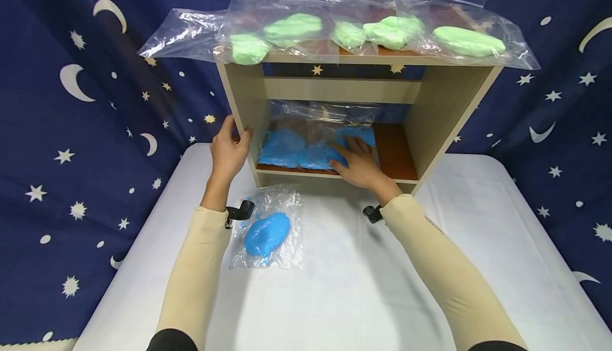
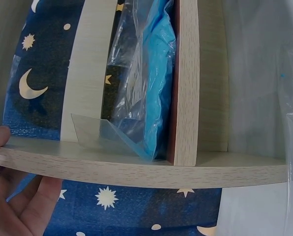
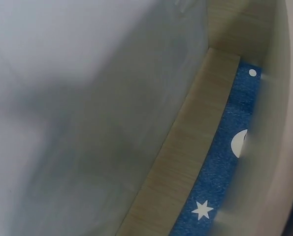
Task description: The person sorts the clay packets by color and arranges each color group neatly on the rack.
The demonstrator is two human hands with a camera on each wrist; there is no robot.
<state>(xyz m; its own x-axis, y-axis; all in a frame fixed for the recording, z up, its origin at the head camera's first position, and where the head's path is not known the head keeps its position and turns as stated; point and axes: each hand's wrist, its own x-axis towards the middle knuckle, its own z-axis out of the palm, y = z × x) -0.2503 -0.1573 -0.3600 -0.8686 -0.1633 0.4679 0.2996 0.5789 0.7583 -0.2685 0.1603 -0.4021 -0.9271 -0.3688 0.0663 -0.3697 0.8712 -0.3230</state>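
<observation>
My left hand grips the left side panel of a wooden shelf unit, with the thumb on one face and the fingers on the other. Inside, on the brown lower board, lie clear zip bags of blue soft material. Spread over the right part of those bags is my right hand, fingers extended and touching them. The left wrist view shows a blue bag from the side, lying on the board. Only the unit's underside and the table appear in the right wrist view, so the right fingers are hidden there.
Several clear bags with light green lumps lie along the unit's top, some overhanging its edges. Another bag with a blue lump lies on the white table near the left wrist. A star-patterned blue curtain surrounds the table.
</observation>
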